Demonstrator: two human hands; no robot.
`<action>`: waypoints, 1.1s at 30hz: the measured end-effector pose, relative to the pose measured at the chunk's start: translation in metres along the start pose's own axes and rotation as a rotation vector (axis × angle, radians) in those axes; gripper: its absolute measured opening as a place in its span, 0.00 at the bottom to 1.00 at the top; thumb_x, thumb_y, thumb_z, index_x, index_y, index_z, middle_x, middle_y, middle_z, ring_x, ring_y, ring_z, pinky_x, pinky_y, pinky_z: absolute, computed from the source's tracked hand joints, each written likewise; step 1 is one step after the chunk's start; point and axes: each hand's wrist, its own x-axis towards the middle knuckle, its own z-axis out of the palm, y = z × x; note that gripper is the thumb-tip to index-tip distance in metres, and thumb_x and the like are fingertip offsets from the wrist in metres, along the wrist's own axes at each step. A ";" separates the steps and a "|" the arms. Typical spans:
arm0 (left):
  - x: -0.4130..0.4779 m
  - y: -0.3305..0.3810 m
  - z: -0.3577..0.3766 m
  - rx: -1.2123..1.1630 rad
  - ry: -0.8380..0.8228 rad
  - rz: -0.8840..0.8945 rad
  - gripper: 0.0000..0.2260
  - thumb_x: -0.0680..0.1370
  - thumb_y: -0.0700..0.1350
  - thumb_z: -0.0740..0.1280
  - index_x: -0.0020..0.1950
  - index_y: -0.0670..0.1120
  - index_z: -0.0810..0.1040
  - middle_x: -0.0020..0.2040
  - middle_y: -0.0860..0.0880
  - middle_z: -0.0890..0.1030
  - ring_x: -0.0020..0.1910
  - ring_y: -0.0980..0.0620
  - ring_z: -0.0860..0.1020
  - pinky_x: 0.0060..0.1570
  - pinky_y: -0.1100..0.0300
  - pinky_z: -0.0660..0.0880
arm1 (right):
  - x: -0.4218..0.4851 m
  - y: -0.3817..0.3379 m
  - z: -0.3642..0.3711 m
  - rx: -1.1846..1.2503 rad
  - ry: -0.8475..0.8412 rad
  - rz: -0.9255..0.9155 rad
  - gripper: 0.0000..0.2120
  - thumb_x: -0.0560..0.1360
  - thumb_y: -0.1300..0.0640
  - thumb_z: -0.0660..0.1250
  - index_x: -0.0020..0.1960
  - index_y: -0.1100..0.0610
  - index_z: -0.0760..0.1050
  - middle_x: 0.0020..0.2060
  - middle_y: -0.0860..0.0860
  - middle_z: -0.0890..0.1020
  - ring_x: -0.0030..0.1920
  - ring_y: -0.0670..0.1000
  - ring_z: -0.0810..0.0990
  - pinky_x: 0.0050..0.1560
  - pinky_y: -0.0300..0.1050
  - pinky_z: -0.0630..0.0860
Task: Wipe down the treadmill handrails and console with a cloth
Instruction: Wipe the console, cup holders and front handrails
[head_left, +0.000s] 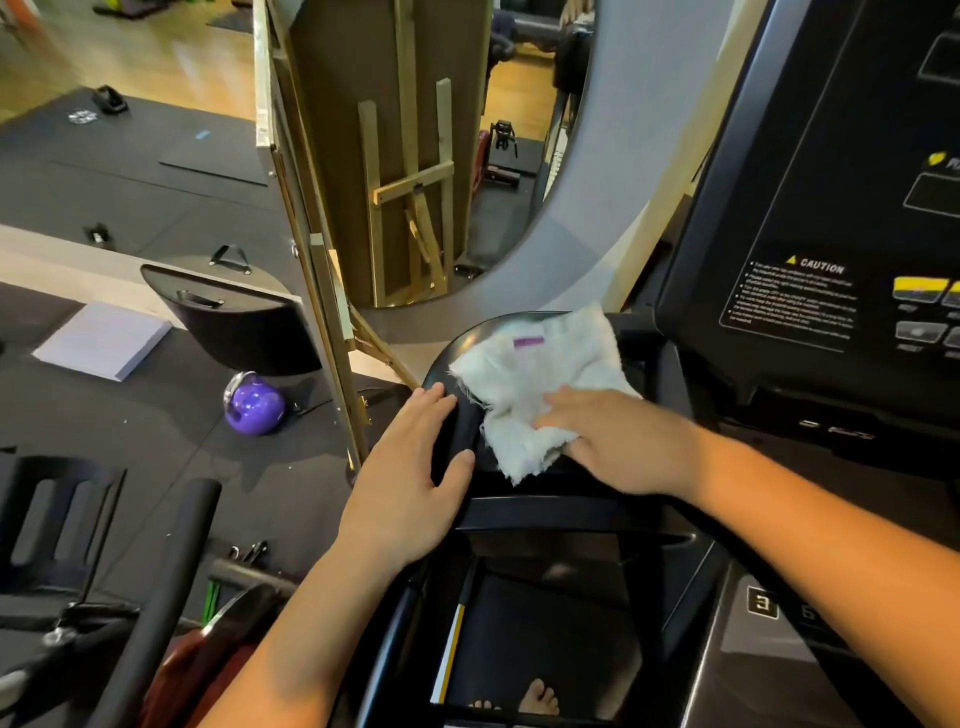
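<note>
console (810, 218) blocks right, left side open

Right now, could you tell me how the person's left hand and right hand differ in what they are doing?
The right hand lies flat on the white cloth, pressing it onto the black handrail; the left hand touches no cloth and rests bare on the handrail's outer edge. The right hand sits nearer the console; the left sits farther from it. Both have relaxed, mostly straight fingers, with no grip.

A dark rubber-matted floor (130, 176) carries a purple kettlebell (255, 404), a pale flat block (104, 340) just left of it, and (farther back) small dark weights (110, 98) near the wooden boards.
</note>
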 end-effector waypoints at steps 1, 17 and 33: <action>0.000 0.001 0.000 0.003 -0.014 -0.002 0.26 0.79 0.51 0.65 0.77 0.51 0.63 0.78 0.58 0.58 0.77 0.62 0.52 0.76 0.58 0.55 | 0.007 0.002 0.005 0.014 -0.072 0.021 0.12 0.80 0.59 0.58 0.58 0.52 0.78 0.57 0.51 0.80 0.60 0.55 0.77 0.61 0.41 0.67; 0.025 0.011 0.001 0.054 -0.099 -0.078 0.31 0.77 0.52 0.64 0.79 0.57 0.55 0.80 0.58 0.49 0.78 0.58 0.44 0.74 0.52 0.57 | 0.093 0.003 0.000 -0.397 -0.473 0.136 0.08 0.73 0.61 0.67 0.49 0.52 0.73 0.35 0.48 0.70 0.42 0.52 0.73 0.30 0.40 0.63; 0.026 0.010 -0.001 0.041 -0.098 -0.083 0.32 0.76 0.53 0.64 0.78 0.58 0.56 0.80 0.59 0.50 0.78 0.58 0.46 0.74 0.52 0.57 | 0.072 0.024 -0.002 -0.451 -0.351 -0.183 0.16 0.71 0.66 0.64 0.46 0.45 0.71 0.41 0.47 0.72 0.43 0.52 0.74 0.38 0.45 0.73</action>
